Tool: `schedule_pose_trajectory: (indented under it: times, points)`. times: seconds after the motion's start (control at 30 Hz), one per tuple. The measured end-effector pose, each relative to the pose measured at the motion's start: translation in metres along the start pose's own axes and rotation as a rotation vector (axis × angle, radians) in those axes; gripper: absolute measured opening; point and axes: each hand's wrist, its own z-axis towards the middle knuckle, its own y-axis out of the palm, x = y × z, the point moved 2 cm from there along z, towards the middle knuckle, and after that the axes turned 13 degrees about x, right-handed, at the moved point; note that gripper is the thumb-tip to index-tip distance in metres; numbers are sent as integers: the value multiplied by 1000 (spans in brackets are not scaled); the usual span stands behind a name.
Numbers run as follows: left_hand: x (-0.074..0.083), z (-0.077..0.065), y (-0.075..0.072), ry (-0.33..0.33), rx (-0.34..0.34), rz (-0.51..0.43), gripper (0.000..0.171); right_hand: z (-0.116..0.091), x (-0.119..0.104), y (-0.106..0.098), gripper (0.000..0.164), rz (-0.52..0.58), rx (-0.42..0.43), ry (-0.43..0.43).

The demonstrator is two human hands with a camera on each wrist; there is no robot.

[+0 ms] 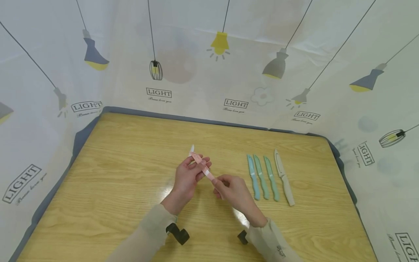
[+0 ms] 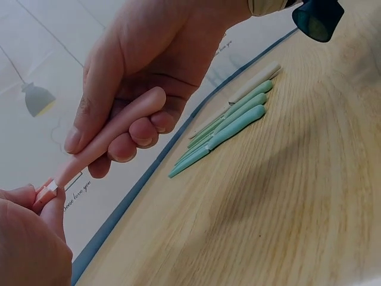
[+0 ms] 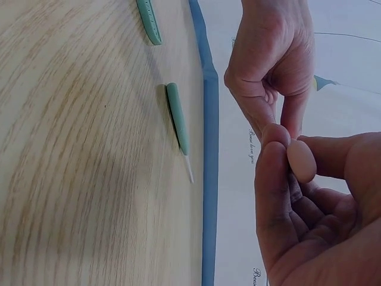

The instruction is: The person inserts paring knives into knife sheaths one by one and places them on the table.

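Note:
Both hands hold a pink knife (image 1: 211,176) between them. My left hand (image 1: 184,182) pinches its pink blade sheath (image 1: 197,158), which points away to the upper left. My right hand (image 1: 236,193) grips the pink handle (image 2: 122,126), thumb along one side and fingers curled beneath. A short white stretch of blade (image 1: 207,172) shows between sheath and handle. Under the left hand lies a green-handled knife (image 3: 178,119) with a bare white blade; only its white tip (image 1: 192,148) shows in the head view. A green sheath (image 3: 149,21) lies near that knife.
To the right lies a row of sheathed knives: a blue one (image 1: 253,178), two green ones (image 1: 262,178) (image 1: 272,179) and a longer cream one (image 1: 284,177). The wooden table (image 1: 124,163) meets a patterned curtain (image 1: 196,91) on its far and side edges.

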Motion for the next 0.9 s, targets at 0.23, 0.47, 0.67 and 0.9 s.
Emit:
schedule_pose_trajectory:
  times: [0.23, 0.47, 0.67, 0.9]
  points:
    - [-3, -1, 2, -1, 1, 2, 36, 0, -1, -1, 32, 22, 15, -5]
    - [-6, -1, 3, -17, 11, 24, 41, 0, 0, -1, 35, 23, 7, -1]
    - [-7, 3, 3, -20, 9, 14, 41, 2, 1, 0, 30, -140, 72, -108]
    - [-15, 8, 0, -13, 45, 39, 45, 5, 3, 3, 26, -494, 155, -291]
